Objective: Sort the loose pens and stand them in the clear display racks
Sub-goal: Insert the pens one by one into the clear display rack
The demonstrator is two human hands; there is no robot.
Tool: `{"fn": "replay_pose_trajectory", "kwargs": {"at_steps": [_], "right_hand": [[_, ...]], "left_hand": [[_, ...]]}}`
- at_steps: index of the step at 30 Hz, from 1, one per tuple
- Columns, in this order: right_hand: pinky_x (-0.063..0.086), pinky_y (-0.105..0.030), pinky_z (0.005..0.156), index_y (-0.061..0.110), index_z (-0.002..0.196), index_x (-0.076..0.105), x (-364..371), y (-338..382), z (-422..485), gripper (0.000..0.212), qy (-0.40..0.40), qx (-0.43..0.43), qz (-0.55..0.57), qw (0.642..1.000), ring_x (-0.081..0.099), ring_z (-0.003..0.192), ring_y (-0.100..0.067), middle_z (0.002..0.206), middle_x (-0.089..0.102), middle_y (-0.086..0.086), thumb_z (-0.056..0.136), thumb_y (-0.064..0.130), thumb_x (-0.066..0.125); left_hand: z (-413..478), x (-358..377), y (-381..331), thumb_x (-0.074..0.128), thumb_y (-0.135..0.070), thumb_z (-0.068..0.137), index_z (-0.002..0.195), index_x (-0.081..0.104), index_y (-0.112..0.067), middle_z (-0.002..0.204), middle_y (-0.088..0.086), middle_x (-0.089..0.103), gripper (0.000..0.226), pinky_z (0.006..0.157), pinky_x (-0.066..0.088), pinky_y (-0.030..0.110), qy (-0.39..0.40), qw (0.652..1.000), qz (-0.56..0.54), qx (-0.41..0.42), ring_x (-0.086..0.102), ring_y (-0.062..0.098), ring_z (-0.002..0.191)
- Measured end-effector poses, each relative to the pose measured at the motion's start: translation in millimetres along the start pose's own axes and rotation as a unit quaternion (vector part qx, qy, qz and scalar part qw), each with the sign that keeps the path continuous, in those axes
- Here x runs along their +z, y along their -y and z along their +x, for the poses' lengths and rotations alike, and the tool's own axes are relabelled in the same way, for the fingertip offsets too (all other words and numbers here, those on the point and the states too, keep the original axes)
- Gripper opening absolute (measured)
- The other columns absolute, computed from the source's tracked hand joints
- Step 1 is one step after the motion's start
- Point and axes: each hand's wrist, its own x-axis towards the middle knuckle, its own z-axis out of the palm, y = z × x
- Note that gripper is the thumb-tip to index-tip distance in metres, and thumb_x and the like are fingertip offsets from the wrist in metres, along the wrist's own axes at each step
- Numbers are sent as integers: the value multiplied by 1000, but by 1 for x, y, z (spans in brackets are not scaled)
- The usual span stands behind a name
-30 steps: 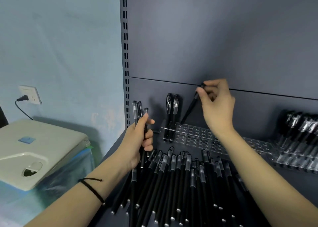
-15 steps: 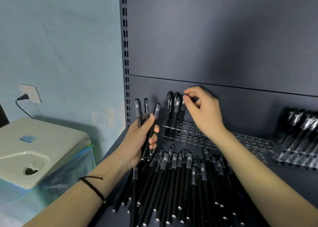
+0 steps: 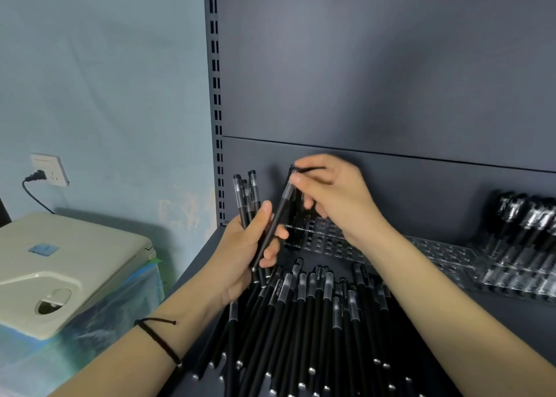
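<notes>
The right hand (image 3: pixel 334 198) has left the rack (image 3: pixel 436 249) and pinches a pen (image 3: pixel 275 225). The left hand (image 3: pixel 243 255) still grips its bundle (image 3: pixel 246 195).

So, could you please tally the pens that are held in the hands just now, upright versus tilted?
Upright pens gripped in the left hand: 3
Tilted pen lying across the left hand, pinched near its cap by the right hand: 1
Total: 4
</notes>
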Motion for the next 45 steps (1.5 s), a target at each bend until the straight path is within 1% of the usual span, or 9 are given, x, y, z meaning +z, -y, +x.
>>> {"fn": "replay_pose_trajectory", "kwargs": {"at_steps": [5, 8, 15, 24, 28, 33, 37, 41, 45], "right_hand": [[41, -12, 47, 25, 91, 60, -25, -1, 14, 20, -185, -83, 8, 979, 55, 56, -1, 85, 68, -1, 90, 5, 64], [52, -26, 66, 33, 92, 60, -38, -9, 19, 24, -229, -127, -66, 963, 59, 68, -6, 83, 67, 8, 90, 10, 64], [42, -9, 67, 27, 99, 61, -36, -20, 18, 14, -208, -156, -208, 943, 53, 65, 2, 81, 61, 17, 90, 16, 65], [55, -37, 76, 25, 100, 66, -27, -33, 16, 13, -83, -97, -300, 945, 57, 71, -3, 89, 63, 16, 89, 18, 66], [55, -37, 72, 26, 93, 69, -27, -28, 16, 8, -114, -121, -320, 933, 57, 72, -6, 92, 65, 12, 89, 22, 64], [52, -25, 67, 27, 93, 72, -11, -8, 7, 15, -35, -85, -252, 963, 61, 70, -3, 84, 69, 12, 86, 39, 67], [39, -14, 45, 19, 95, 71, 1, -7, -1, 10, 63, 7, -141, 988, 57, 55, -3, 75, 70, 7, 88, 26, 70], [35, -14, 41, 9, 98, 69, -4, -4, 1, 11, 20, 21, -66, 997, 49, 47, -1, 66, 63, 6, 91, 16, 65], [41, -13, 58, 25, 83, 63, -17, 1, 11, 14, -112, -36, -44, 992, 50, 55, 5, 72, 63, 12, 91, 14, 65]], "left_hand": [[7, -5, 9, 39, -41, 101, 99, 48, -6, 52, 3, 53, 36, 35, 31, 19, -53, 998, 8, -43, 30, 10, 33], [9, -7, 10, 43, -39, 101, 95, 44, -12, 51, 1, 43, 28, 34, 23, 17, -61, 995, -23, -74, 24, 8, 34], [14, -12, 8, 40, -27, 102, 86, 31, -18, 52, -2, 37, 21, 32, 17, 13, -42, 987, -103, -118, 21, 6, 33], [9, -10, 7, 52, -28, 98, 92, 42, -15, 62, 2, 51, 18, 33, 28, 18, -16, 996, -54, -72, 34, 8, 39], [6, -9, 6, 53, -31, 97, 109, 46, -14, 65, 2, 59, 23, 36, 34, 19, -24, 997, -35, -64, 41, 9, 42], [4, -6, 5, 55, -37, 91, 114, 55, -12, 71, 5, 67, 35, 41, 40, 21, -13, 999, -8, -48, 48, 12, 46], [2, -2, 4, 54, -40, 90, 114, 59, -13, 77, 8, 71, 37, 46, 48, 24, 13, 999, 33, -39, 55, 13, 48], [2, -1, 4, 48, -37, 97, 107, 55, -8, 77, 10, 73, 32, 39, 44, 21, -3, 998, 45, -51, 56, 13, 43], [5, -4, 9, 41, -46, 98, 99, 48, -8, 53, 2, 53, 39, 33, 22, 15, -24, 996, 51, -62, 27, 6, 32]]}}
